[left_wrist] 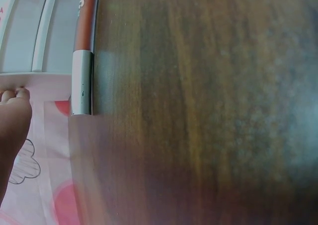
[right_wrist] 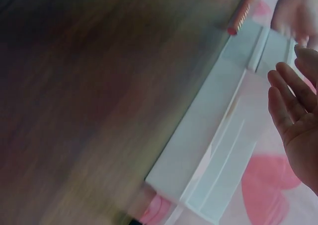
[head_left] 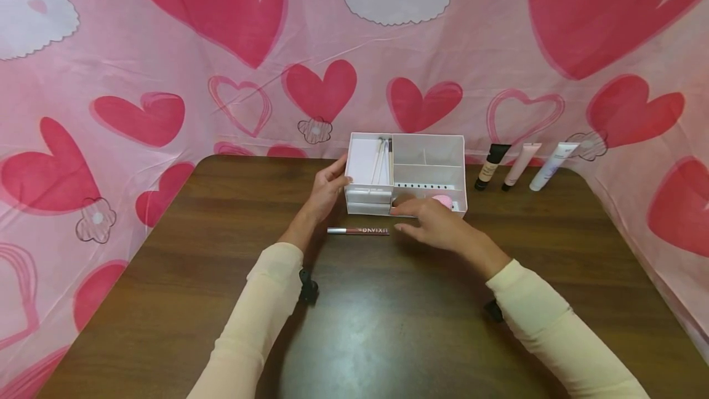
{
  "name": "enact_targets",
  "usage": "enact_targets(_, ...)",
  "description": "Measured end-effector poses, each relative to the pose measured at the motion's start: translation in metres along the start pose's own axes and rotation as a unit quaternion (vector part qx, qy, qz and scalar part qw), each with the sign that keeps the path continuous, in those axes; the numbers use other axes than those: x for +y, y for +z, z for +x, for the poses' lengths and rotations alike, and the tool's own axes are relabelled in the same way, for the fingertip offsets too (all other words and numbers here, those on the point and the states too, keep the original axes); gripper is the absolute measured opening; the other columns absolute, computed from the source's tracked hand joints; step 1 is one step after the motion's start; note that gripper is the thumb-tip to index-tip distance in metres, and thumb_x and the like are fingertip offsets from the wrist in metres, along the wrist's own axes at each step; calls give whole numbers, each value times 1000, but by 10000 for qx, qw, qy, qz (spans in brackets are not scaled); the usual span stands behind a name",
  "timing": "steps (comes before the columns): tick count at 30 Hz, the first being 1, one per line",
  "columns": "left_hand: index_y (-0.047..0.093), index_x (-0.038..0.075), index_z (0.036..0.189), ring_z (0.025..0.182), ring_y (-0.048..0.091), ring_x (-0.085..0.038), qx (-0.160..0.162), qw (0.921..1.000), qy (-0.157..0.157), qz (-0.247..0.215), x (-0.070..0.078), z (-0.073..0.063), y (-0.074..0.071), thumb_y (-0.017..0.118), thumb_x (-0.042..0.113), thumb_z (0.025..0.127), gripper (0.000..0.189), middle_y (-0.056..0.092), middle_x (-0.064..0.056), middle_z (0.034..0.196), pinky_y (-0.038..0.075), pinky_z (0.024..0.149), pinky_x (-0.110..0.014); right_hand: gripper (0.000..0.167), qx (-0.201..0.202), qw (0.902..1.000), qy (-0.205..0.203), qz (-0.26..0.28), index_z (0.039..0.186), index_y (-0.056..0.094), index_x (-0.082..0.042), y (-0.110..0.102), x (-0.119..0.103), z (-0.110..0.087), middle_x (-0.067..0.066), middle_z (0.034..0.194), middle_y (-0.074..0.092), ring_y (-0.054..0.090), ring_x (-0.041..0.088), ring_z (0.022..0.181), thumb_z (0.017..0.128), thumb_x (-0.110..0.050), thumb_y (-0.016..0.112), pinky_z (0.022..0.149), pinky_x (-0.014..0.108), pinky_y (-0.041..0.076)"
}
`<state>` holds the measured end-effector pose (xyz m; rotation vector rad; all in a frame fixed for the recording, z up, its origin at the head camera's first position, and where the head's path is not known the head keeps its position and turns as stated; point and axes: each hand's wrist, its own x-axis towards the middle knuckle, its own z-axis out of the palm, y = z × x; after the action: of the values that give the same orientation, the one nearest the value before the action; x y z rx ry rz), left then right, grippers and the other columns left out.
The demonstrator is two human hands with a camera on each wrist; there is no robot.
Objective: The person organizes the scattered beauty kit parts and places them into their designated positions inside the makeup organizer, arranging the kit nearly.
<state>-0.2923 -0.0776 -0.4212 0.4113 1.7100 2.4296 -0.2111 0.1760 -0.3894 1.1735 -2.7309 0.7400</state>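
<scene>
Head view: a white organizer (head_left: 426,175) stands near the far edge of the brown wooden counter (head_left: 166,300), before a pink cloth (head_left: 310,23) printed with hearts. The left hand (head_left: 325,194) lies along the organizer's left side, with its thumb at the front top edge; in the left wrist view its fingertips touch the side wall. The right hand (head_left: 436,221) reaches across the organizer's front, its fingers just at the right end of two stacked drawers (head_left: 368,208). In the right wrist view its fingers are spread apart and slightly bent, with nothing between them; whether they touch the organizer, I cannot tell.

A slim tube (head_left: 365,231), reddish brown with a silver end and pale lettering, lies flat on the counter just in front of the drawers, its silver end to the left. Slender brushes (head_left: 390,162) lean in the organizer above the drawers, and a pink rounded item (head_left: 443,201) sits in the front right compartment. Right of the organizer stand a black and beige tube (head_left: 488,168), a pink tube (head_left: 520,168) and a white tube (head_left: 554,167), all tilted in this view.
</scene>
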Motion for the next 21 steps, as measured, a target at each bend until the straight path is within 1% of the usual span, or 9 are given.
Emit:
enact_targets(4,25,-6,157,135,42,-16,13,10000,-20,-11,1,0,1,43,-14,91,69,26,-20,167,47,96,-10,32,-171,9998,-61,-120,120,74,-5,10,-5,7,9,110,78,70,22,101,89,-13,76,92,43,58)
enact_targets(7,25,-7,157,143,36,-24,19,10000,-22,-9,1,-1,1,43,-14,91,69,25,-20,167,47,96,-10,32,-288,9993,-138,-184,121,74,-6,18,-8,13,7,115,77,71,21,106,90,-15,75,96,42,58)
enact_targets(9,24,-7,157,146,33,-27,23,10000,-16,4,1,-1,2,43,-14,91,69,25,-21,167,46,96,-10,32,-373,9990,-181,-185,122,74,-6,23,-9,18,7,118,77,71,21,111,91,-16,74,98,41,57)
enact_targets(11,24,-7,157,146,32,-28,9,10000,-17,27,1,-2,1,43,-13,90,70,25,-21,167,46,96,-9,32,-475,9985,-187,-188,123,73,-7,28,-9,23,6,121,76,70,20,113,92,-17,74,100,40,57)
enact_targets(14,24,-7,157,142,37,-23,-6,10000,-8,66,1,-2,1,44,-12,89,71,25,-21,167,47,96,-10,31,-593,9977,-208,-251,123,73,-8,35,-11,29,5,121,75,70,18,113,93,-17,72,100,39,56)
enact_targets(16,24,-7,157,141,38,-22,-23,10000,-4,73,1,-2,1,44,-12,89,71,25,-21,167,47,97,-10,31,-662,9971,-215,-314,123,73,-8,39,-12,32,6,121,75,69,19,113,94,-17,72,100,38,56)
enact_targets(19,23,-7,157,142,38,-23,-46,10000,-6,62,2,-2,1,43,-13,90,70,25,-21,167,47,97,-11,30,-724,9959,-313,-452,122,73,-8,45,-12,36,7,120,74,69,20,114,93,-15,71,101,39,55)
enact_targets(21,23,-7,157,144,35,-26,-41,10000,-15,50,3,-2,0,43,-13,91,70,25,-21,167,47,96,-11,31,-763,9945,-407,-588,123,72,-8,49,-13,39,7,120,74,69,21,114,93,-14,71,101,39,56)
